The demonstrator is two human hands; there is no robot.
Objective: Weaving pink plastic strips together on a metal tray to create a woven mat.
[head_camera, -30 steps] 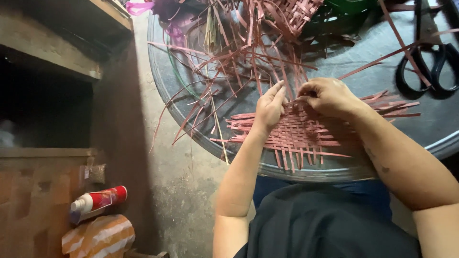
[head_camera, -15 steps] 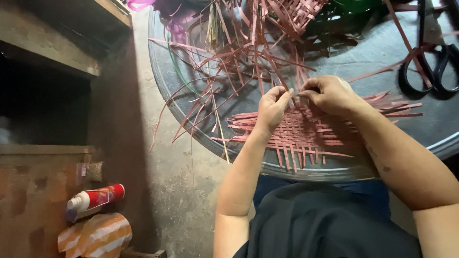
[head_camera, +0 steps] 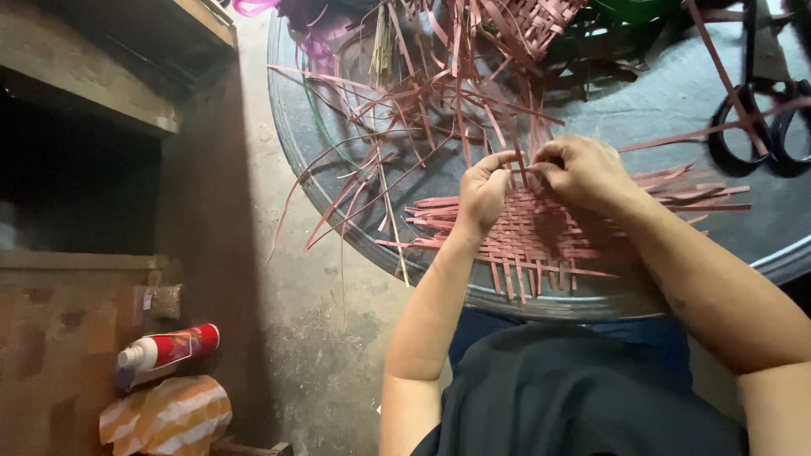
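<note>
From the camera on my head I look down on a large round metal tray (head_camera: pixel 338 181), grey and scuffed, its raised rim curving just above my lap. It is my work surface, and it sits over a rough concrete floor (head_camera: pixel 325 338) stained dark in patches. To my left is a wooden shelf unit (head_camera: pixel 101 93) with a deep, shadowed opening below its top board, and lower down a brown ledge. On the floor at its foot lies a red and white bottle (head_camera: pixel 165 350) on its side, with an orange and white striped bag (head_camera: pixel 165 414) just below it.

On the far part of the tray is a loose tangle of pink strips (head_camera: pixel 439 93), spilling toward me and over the left rim, so that several ends cross the space in front of my hands. A partly woven pink piece (head_camera: pixel 541 21) lies at the top edge, with something green (head_camera: pixel 634 13) beside it. Black scissors (head_camera: pixel 764 127) lie at the right, well apart from the work.

The woven pink mat (head_camera: pixel 541 236) lies flat on the near part of the tray, its loose ends sticking out on all sides. My left hand (head_camera: pixel 483 190) is curled, pinching an upright strip at the mat's far edge. My right hand (head_camera: pixel 583 173) is closed beside it, fingertips gripping the same spot, nearly touching the left. My right forearm covers part of the mat.
</note>
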